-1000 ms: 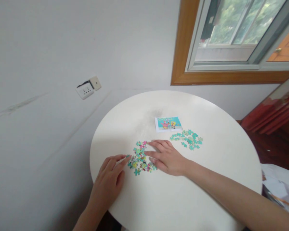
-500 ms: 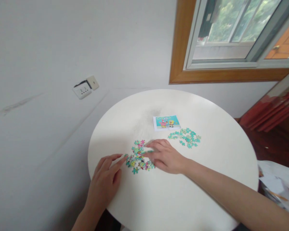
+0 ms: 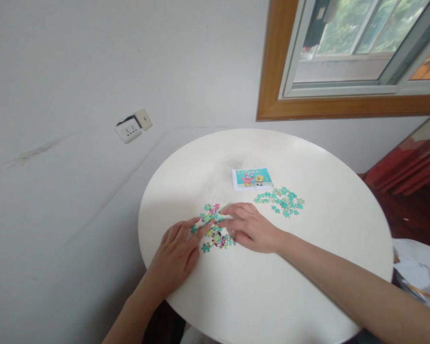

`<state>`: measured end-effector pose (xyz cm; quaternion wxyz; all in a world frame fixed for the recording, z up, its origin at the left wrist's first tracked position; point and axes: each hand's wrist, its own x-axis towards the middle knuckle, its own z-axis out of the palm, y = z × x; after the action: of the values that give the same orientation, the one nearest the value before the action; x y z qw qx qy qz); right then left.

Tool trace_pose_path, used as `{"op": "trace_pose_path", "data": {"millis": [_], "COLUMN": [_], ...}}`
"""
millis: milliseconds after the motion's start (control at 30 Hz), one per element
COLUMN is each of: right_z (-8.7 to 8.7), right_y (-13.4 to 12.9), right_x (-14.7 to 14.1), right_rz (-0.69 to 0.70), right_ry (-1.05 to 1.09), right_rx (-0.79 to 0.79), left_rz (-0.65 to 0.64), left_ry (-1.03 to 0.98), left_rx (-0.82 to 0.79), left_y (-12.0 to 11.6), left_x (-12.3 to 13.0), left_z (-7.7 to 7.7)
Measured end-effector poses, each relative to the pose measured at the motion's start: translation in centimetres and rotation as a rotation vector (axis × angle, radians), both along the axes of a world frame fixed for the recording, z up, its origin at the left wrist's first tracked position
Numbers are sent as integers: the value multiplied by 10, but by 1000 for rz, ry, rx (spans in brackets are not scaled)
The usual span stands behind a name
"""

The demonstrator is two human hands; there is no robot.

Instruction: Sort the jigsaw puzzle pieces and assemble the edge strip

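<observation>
A pile of mixed-colour jigsaw pieces [image 3: 215, 234] lies on the white round table [image 3: 268, 296]. My left hand [image 3: 179, 251] rests over the pile's left side, fingers stretched out, the index fingertip among the pieces. From the right, my right hand [image 3: 252, 227] reaches to the same pile with its fingers apart and bent, fingertips at the pieces. Neither hand visibly grips a piece, though the fingers cover part of the pile. Behind my right hand is a second group of mostly green jigsaw pieces [image 3: 284, 201]. A picture card [image 3: 253, 178] with two cartoon figures lies beyond it.
The wall with a socket [image 3: 128, 130] runs close along the table's left and far side. A wood-framed window [image 3: 344, 106] is at the upper right. Red curtain [image 3: 412, 165] hangs at the right, and a white heap with papers [image 3: 421, 272] stands beside the table.
My left hand has moved right, further over the pile, and now covers some pieces at its left. My right hand stays at the pile's right side. The view has shifted slightly.
</observation>
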<state>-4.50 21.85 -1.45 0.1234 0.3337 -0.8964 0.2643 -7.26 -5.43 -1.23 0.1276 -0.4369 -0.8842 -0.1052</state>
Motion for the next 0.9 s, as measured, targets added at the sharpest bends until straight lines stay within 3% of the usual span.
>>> {"op": "trace_pose_path", "data": {"millis": [167, 367, 533, 733, 900], "right_z": [0, -3, 1, 0, -1], "right_y": [0, 3, 2, 2, 5], "right_x": [1, -1, 1, 0, -2], "right_rz": [25, 20, 68, 16, 35], "right_ry": [0, -21, 7, -29, -32], "right_rx": [48, -42, 9, 7, -68], "left_rz": [57, 125, 33, -62, -81], "left_ry": [-11, 5, -31, -42, -56], "left_rx": [60, 131, 13, -74, -32], "left_y": [-3, -8, -4, -4, -7], "left_x": [5, 11, 8, 8, 12], "left_z": [1, 1, 2, 5, 5]}}
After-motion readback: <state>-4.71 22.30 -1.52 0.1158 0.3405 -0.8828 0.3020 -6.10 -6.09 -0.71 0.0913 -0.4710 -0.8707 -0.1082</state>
